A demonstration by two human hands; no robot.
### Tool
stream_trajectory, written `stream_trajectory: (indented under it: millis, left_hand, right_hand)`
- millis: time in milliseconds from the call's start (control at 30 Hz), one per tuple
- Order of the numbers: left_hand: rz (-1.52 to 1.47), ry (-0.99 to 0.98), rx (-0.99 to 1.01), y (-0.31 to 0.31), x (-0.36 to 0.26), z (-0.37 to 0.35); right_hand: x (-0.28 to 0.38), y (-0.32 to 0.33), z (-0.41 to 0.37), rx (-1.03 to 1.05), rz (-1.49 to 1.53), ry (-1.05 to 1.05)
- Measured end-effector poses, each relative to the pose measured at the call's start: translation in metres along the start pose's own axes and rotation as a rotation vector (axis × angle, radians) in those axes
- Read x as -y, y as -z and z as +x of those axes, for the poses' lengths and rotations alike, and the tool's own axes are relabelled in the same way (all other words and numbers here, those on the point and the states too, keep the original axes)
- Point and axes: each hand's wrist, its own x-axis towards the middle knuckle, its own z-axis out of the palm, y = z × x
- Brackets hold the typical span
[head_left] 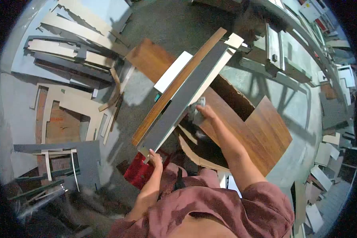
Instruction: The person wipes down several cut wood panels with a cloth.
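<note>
A long grey board [194, 81] with a pale edge slants across the middle of the view, its far end up and to the right. My left hand [156, 159] is closed on the board's near end at the lower left. Partway along the pale edge, my right hand [205, 112] grips a crumpled grey rag [196, 111] against it; the fingertips are partly hidden. Along the board's far side runs a brown wood-grain strip [182, 83]. Beneath lie a white panel [173, 71] and a wood-grain panel [261, 135] with a cut-out.
Pale and grey offcuts [73, 49] are stacked at the left, with a cut-out panel [77, 101] below them. Something red [139, 172] stands beside my legs. Metal framework [275, 51] is at the upper right, and scrap pieces [321, 176] lie along the right side.
</note>
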Motion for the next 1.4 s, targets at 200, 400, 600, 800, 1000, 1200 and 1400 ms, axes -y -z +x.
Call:
stream_trajectory:
  millis: [200, 400, 600, 800, 1000, 1200, 1400]
  left_hand:
    - [0.139, -0.013, 0.073, 0.001, 0.026, 0.050]
    - [0.599, 0.061, 0.216, 0.009, 0.021, 0.077]
    - [0.834, -0.410, 0.499, -0.014, -0.037, 0.088]
    - [0.973, -0.238, 1.016, -0.113, -0.130, -0.010]
    - [1.079, -0.431, 1.314, -0.217, -0.155, -0.125]
    - [1.244, -0.477, 1.519, -0.229, -0.092, -0.192]
    - [1.535, -0.668, 1.538, -0.168, -0.025, -0.238]
  right_hand:
    - [-0.016, 0.003, -0.146, 0.063, 0.085, 0.017]
    - [-0.104, 0.042, -0.268, -0.138, 0.077, -0.106]
    - [-0.305, 0.041, -0.362, -0.969, 0.166, -0.309]
    - [-0.369, -0.129, -0.466, -1.252, 0.358, -0.678]
    - [-0.398, -0.365, -0.459, -0.999, 0.577, -0.953]
    - [-0.443, -0.416, -0.421, -0.809, 1.064, -1.051]
    - [-0.470, -0.365, -0.508, -1.365, 1.160, -0.968]
